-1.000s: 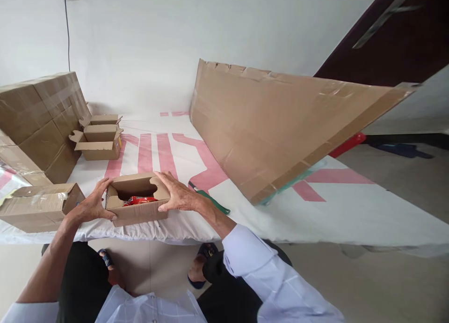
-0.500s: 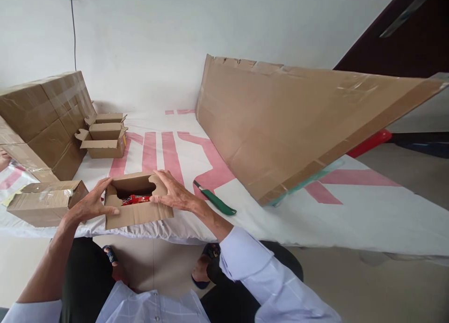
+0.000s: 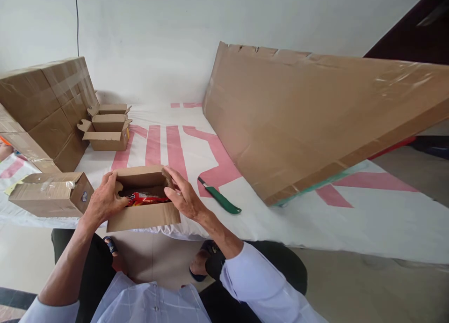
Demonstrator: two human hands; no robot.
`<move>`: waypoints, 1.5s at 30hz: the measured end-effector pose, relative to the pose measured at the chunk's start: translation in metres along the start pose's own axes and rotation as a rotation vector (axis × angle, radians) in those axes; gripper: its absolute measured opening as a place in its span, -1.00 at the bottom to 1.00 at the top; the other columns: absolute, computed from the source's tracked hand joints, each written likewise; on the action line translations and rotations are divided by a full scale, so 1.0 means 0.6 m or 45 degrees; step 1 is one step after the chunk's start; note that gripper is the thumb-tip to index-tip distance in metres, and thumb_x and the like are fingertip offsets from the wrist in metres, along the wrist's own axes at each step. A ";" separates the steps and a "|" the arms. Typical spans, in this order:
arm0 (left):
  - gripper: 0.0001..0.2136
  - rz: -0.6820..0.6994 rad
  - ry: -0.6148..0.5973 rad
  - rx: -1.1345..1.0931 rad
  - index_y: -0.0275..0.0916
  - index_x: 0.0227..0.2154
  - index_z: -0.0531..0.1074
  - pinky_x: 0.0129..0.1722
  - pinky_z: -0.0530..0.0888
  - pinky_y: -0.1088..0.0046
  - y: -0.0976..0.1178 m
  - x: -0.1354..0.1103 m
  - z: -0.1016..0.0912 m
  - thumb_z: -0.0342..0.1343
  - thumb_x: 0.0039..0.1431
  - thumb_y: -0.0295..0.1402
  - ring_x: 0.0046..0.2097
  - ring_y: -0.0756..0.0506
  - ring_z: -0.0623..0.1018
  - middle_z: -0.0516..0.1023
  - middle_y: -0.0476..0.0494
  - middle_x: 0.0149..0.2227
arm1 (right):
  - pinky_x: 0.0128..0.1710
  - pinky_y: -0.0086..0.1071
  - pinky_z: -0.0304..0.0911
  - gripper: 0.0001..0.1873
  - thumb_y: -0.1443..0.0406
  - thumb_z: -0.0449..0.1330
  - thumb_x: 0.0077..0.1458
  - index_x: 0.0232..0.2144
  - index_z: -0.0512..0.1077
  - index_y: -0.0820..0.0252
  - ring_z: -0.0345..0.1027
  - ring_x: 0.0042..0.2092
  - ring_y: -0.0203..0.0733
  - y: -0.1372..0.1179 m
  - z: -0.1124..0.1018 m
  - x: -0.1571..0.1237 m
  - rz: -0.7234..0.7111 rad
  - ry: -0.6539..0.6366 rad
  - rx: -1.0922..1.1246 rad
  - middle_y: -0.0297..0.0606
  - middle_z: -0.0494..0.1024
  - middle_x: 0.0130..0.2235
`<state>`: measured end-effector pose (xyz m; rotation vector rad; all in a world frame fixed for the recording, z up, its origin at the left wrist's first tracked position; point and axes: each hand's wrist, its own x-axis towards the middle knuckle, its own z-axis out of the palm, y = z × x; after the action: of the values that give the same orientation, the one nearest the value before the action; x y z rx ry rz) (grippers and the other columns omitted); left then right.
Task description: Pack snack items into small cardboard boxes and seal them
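Near the front edge of the table stands an open cardboard box, with red snack packets lying inside. My left hand grips its left end, thumb at the rim and fingers over the side flap. At the opposite end my right hand clasps the right wall and flap, with its thumb over the edge. Part of each end flap is hidden by my hands. To the right of the box lies a green knife-like tool, untouched by either hand.
A taped cardboard box stands left of my left hand. Behind it are a stack of large cartons and open small boxes. A large cardboard sheet leans across the right side. Another person's hand shows at far left.
Both end flaps have gone from lying inward to standing against the ends, so more of the red packets shows. The view has shifted slightly.
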<state>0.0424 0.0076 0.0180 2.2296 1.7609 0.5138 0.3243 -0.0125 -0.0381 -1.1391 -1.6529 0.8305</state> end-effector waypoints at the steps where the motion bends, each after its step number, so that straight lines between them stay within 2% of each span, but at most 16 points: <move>1: -0.23 0.021 0.027 -0.062 -0.20 0.42 0.31 0.37 0.47 -0.01 -0.005 -0.008 -0.001 0.24 0.10 -0.24 0.40 -0.46 0.48 0.32 -0.35 0.50 | 0.55 0.09 0.14 -0.22 0.16 0.13 0.34 0.55 0.20 0.10 0.12 0.57 0.14 0.000 -0.005 -0.008 0.003 -0.001 0.062 -0.06 0.23 0.57; 4: -0.24 0.083 0.077 -0.271 -0.18 0.45 0.32 0.50 0.34 0.02 -0.026 -0.028 -0.001 0.16 0.14 -0.24 0.49 -0.41 0.37 0.33 -0.24 0.52 | 0.56 0.06 0.13 -0.24 0.13 0.05 0.39 0.56 0.20 0.10 0.11 0.58 0.11 0.009 -0.018 -0.031 0.029 0.046 0.150 -0.12 0.24 0.58; 8: -0.32 0.041 0.050 -0.580 -0.13 0.44 0.40 0.54 0.27 0.02 -0.049 -0.033 -0.007 0.06 0.25 -0.18 0.54 -0.37 0.30 0.33 -0.13 0.54 | 0.52 0.11 0.21 -0.30 0.15 -0.04 0.43 0.55 0.23 0.06 0.28 0.49 0.11 0.036 -0.031 -0.043 0.083 0.207 0.057 -0.12 0.38 0.51; 11: -0.36 -0.068 0.029 -0.729 -0.11 0.39 0.49 0.51 0.32 0.02 -0.058 -0.018 -0.016 0.06 0.25 -0.13 0.47 -0.40 0.43 0.49 -0.11 0.45 | 0.42 0.17 0.33 -0.28 0.25 -0.02 0.38 0.54 0.22 0.07 0.36 0.43 0.14 0.050 -0.041 -0.037 0.060 0.324 -0.166 -0.03 0.43 0.45; 13: -0.37 -0.122 0.025 -0.834 -0.15 0.36 0.53 0.40 0.47 0.05 -0.067 -0.007 -0.017 0.08 0.25 -0.13 0.37 -0.42 0.55 0.61 -0.17 0.35 | 0.45 0.22 0.28 -0.31 0.31 0.03 0.33 0.47 0.32 0.14 0.28 0.47 0.19 0.047 -0.047 -0.027 -0.039 0.347 -0.413 0.04 0.40 0.45; 16: -0.36 -0.115 0.088 -0.999 -0.25 0.35 0.54 0.22 0.62 0.13 -0.085 0.004 -0.010 0.08 0.28 -0.08 0.29 -0.41 0.62 0.61 -0.31 0.33 | 0.58 0.31 -0.03 -0.49 0.38 0.04 0.35 0.23 0.57 0.14 0.11 0.54 0.22 0.022 -0.051 -0.008 -0.232 0.206 -0.753 0.01 0.46 0.40; 18: -0.36 -0.109 0.157 -1.023 -0.28 0.32 0.55 0.14 0.66 0.17 -0.095 0.006 -0.005 0.07 0.29 -0.05 0.27 -0.40 0.63 0.60 -0.35 0.33 | 0.60 0.35 -0.18 -0.57 0.40 0.03 0.39 0.07 0.65 0.08 0.26 0.46 0.20 -0.004 -0.049 0.005 -0.318 0.008 -0.851 -0.04 0.62 0.22; 20: -0.40 -0.147 0.214 -0.976 -0.28 0.25 0.60 0.11 0.67 0.20 -0.097 0.004 -0.002 0.07 0.26 -0.09 0.22 -0.38 0.66 0.66 -0.32 0.28 | 0.59 0.33 -0.17 -0.65 0.36 0.07 0.43 -0.08 0.68 0.06 0.50 0.21 0.15 -0.033 -0.045 0.021 -0.354 -0.207 -0.885 -0.09 0.71 -0.02; 23: -0.45 -0.210 0.248 -0.849 -0.27 0.14 0.66 0.12 0.65 0.20 -0.085 0.001 -0.003 0.07 0.16 -0.20 0.13 -0.35 0.69 0.75 -0.23 0.11 | 0.47 0.20 0.12 -0.74 0.22 0.23 0.43 -0.27 0.68 0.08 0.55 -0.06 0.09 -0.077 -0.036 0.048 -0.277 -0.468 -1.002 -0.13 0.69 -0.25; 25: -0.47 -0.206 0.273 -0.756 -0.26 0.09 0.69 0.13 0.64 0.18 -0.074 -0.001 -0.004 0.05 0.11 -0.24 0.08 -0.33 0.70 0.78 -0.19 0.03 | 0.25 0.05 0.34 -0.72 0.14 0.30 0.40 -0.33 0.67 0.12 0.55 -0.06 0.12 -0.105 -0.029 0.066 -0.118 -0.596 -1.137 -0.08 0.68 -0.29; 27: -0.46 -0.184 0.295 -0.687 -0.27 0.07 0.69 0.11 0.63 0.17 -0.067 -0.002 -0.003 0.03 0.10 -0.25 0.04 -0.31 0.70 0.78 -0.18 -0.02 | 0.06 -0.08 0.39 -0.68 0.09 0.31 0.39 -0.33 0.67 0.16 0.57 -0.06 0.15 -0.127 -0.021 0.082 0.026 -0.706 -1.225 -0.04 0.69 -0.28; 31: -0.45 -0.135 0.285 -0.622 -0.28 0.13 0.65 0.06 0.63 0.19 -0.067 -0.007 -0.002 0.01 0.14 -0.27 -0.02 -0.28 0.70 0.78 -0.19 -0.06 | 0.01 -0.11 0.34 -0.56 0.04 0.17 0.48 -0.27 0.68 0.18 0.61 -0.03 0.15 -0.147 -0.005 0.103 0.089 -0.886 -1.272 0.01 0.74 -0.17; 36: -0.40 -0.067 0.234 -0.513 -0.24 0.26 0.55 0.06 0.64 0.17 -0.080 -0.015 -0.003 0.02 0.16 -0.34 0.08 -0.30 0.70 0.70 -0.25 0.16 | -0.01 -0.10 0.36 -0.67 0.10 0.24 0.39 -0.17 0.70 0.20 0.62 0.03 0.21 -0.141 0.006 0.113 0.128 -1.008 -1.338 0.04 0.75 -0.09; 40: -0.32 0.208 0.292 -0.154 -0.09 0.34 0.49 0.40 0.45 0.00 -0.074 -0.019 -0.015 0.04 0.11 -0.45 0.45 -0.35 0.44 0.37 -0.17 0.51 | -0.13 -0.19 0.38 -0.78 0.22 0.27 0.33 -0.14 0.71 0.16 0.64 0.03 0.17 -0.129 0.008 0.115 0.172 -1.044 -1.328 0.02 0.76 -0.03; 42: -0.34 0.343 0.234 0.034 -0.05 0.32 0.51 0.48 0.31 -0.10 -0.061 -0.020 -0.022 0.04 0.13 -0.50 0.57 -0.36 0.25 0.33 -0.12 0.54 | -0.17 -0.21 0.37 -0.77 0.23 0.25 0.35 -0.15 0.71 0.16 0.64 0.01 0.17 -0.123 0.008 0.115 0.162 -1.026 -1.307 0.02 0.76 -0.04; 45: -0.41 0.428 0.112 0.186 -0.05 0.28 0.54 0.41 0.36 -0.19 -0.040 -0.017 -0.030 0.02 0.21 -0.50 0.59 -0.42 0.20 0.47 -0.17 0.45 | -0.20 -0.22 0.35 -0.72 0.24 0.19 0.40 -0.18 0.71 0.17 0.65 -0.02 0.15 -0.116 0.010 0.110 0.134 -0.944 -1.291 0.03 0.76 -0.07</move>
<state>0.0112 0.0029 0.0234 2.6644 1.5099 0.5742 0.2881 0.0260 0.0423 -1.7104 -2.8189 0.4608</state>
